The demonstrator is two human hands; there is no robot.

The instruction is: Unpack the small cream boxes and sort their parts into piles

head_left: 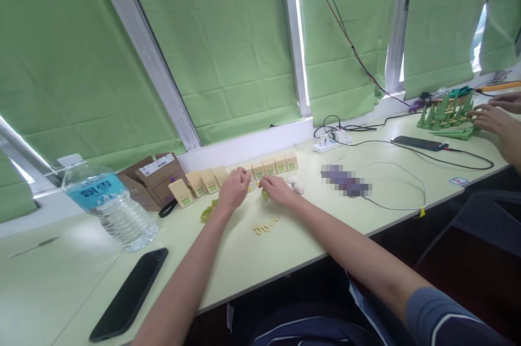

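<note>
On the table (252, 266), a row of small beige boxes (197, 184) is already lined up, while green pieces (209, 210), yellow loops (265, 229) and white rounded pieces (299, 188) are left loose in front; the work is judged to be partway along (what the boxes contain cannot be made out). The left hand (235, 188) is held out before the row, fingers curled together; whether anything is gripped is not shown. The right hand (277, 190) is held palm down, a small green piece (265, 194) seemingly pinched under its fingertips, near the boxes.

Small green piece (265, 194), partly hidden, at right hand (277, 190).
</note>
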